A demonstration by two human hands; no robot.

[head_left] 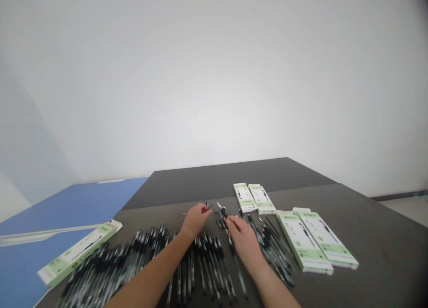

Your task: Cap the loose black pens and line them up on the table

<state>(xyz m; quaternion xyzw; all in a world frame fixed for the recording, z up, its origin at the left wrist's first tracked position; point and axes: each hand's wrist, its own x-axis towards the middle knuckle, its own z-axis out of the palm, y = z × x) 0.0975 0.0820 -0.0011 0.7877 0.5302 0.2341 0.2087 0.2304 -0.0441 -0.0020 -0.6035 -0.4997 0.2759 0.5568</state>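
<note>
Here's your dark tabletop [214, 182], spread with black-and-clear pens [210, 248], four green-and-white boxes [302, 243] right, another box [80, 253] left!

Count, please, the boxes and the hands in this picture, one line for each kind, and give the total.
Green-and-white boxes: 5
Hands (left hand, right hand): 2
Total: 7
Pens overlap too much to count; not included.

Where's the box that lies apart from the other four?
Head view, lower left: the box lies slanted at the left edge of the dark table, beside the pens.
</note>
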